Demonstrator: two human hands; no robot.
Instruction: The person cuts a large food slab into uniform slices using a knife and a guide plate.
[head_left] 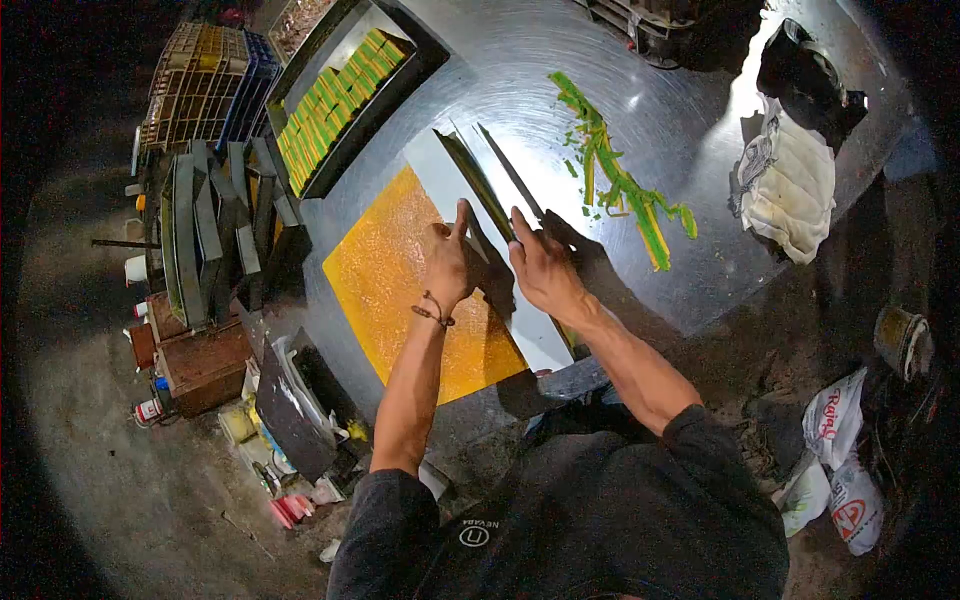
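Observation:
A flat orange-yellow slab with a glossy, textured top [385,270] lies on the metal table. Along its right side runs a long white strip [535,325]. My left hand [450,262], with a cord bracelet at the wrist, rests over the slab's right edge by the strip. Its thumb points forward and the other fingers are curled; what lies under them is hidden. My right hand [545,268] is closed, index finger forward, around what looks like a long knife [478,180]. The blade reaches away over the strip, and its handle is hidden in the hand.
Green and yellow trimmings [610,165] lie right of my hands. A dark tray [400,75] at the back left holds rows of green-yellow pieces. A white cloth [790,185] is at the right edge. Metal frames [210,230] and a crate [195,85] stand left of the table.

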